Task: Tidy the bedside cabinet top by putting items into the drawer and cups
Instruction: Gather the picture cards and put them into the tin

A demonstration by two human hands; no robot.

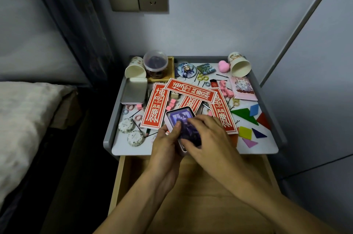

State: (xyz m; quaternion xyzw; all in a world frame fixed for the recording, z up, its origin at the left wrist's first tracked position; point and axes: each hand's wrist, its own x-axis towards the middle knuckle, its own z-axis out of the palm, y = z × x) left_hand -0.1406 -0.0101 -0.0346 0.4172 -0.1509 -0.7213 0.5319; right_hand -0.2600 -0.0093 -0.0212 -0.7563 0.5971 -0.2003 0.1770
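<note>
Both bare forearms rise from the lower edge toward the frame's centre. The left hand (165, 139) cups a small tin (177, 116) from the left, thumb on top. The right hand (207, 134) curls its fingers over the tin's right side.

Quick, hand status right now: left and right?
Left hand: grips the small tin, thumb on top.
Right hand: fingers and thumb curled round the purple card in that tin.

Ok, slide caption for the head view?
Left hand and right hand hold a purple-topped tin over the open drawer, cluttered cabinet top behind.
</note>
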